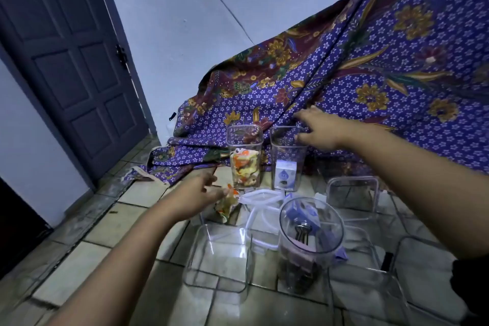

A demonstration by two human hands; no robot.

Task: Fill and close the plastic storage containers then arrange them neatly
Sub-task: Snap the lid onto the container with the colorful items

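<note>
Two tall clear containers stand at the back on the tiled floor. The left tall container (244, 156) holds colourful sachets; the right tall container (287, 159) holds a small white box. My right hand (317, 128) pinches the right one's rim, thumb in front and fingers behind. My left hand (203, 186) reaches low beside the left container, its fingertips touching a loose bunch of colourful sachets (225, 205) on the floor. A round clear jar (309, 243) with binder clips and blue packets stands nearer me. White-rimmed lids (260, 200) lie between the containers.
An empty square container (219, 259) stands front left, and more empty clear containers (352, 193) are at the right. A purple batik cloth (370, 74) drapes behind the containers. A closed dark door (68, 61) stands at the left.
</note>
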